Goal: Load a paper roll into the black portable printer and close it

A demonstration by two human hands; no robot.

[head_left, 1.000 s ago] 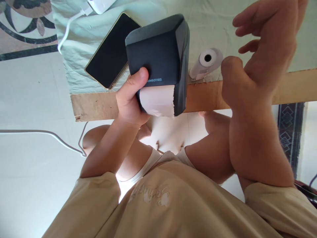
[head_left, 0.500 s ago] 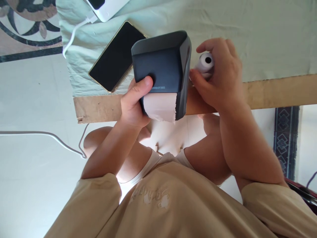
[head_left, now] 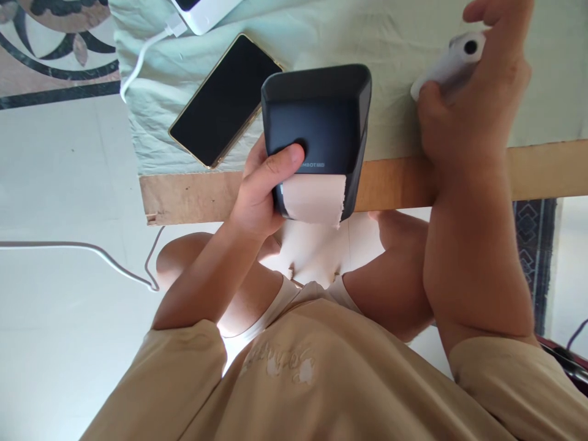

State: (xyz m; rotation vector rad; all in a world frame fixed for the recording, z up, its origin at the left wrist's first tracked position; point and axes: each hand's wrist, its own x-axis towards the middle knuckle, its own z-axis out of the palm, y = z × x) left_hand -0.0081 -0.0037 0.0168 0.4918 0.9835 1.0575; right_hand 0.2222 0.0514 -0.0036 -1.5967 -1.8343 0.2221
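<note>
My left hand (head_left: 264, 190) is closed round the lower left side of a dark label printer (head_left: 316, 116), its thumb pressed on the front above the printed lettering. A torn-edged strip of pale paper (head_left: 315, 199) hangs from the printer's lower end. Over the cloth at the upper right, my right hand (head_left: 482, 98) grips a white paper roll (head_left: 452, 67) between thumb and fingers. The roll's dark core hole faces up and to the right. Part of the roll is hidden behind the hand.
A phone (head_left: 225, 101) lies dark-screened on the green cloth (head_left: 395, 37), left of the printer. Behind it stands a white device (head_left: 206, 12) with a white cable (head_left: 138, 67) plugged in. The table's bare wooden edge (head_left: 188, 199) runs in front of my legs.
My right hand has carried the paper roll away from the printer, up and to the right. The left hand and printer have shifted slightly right.
</note>
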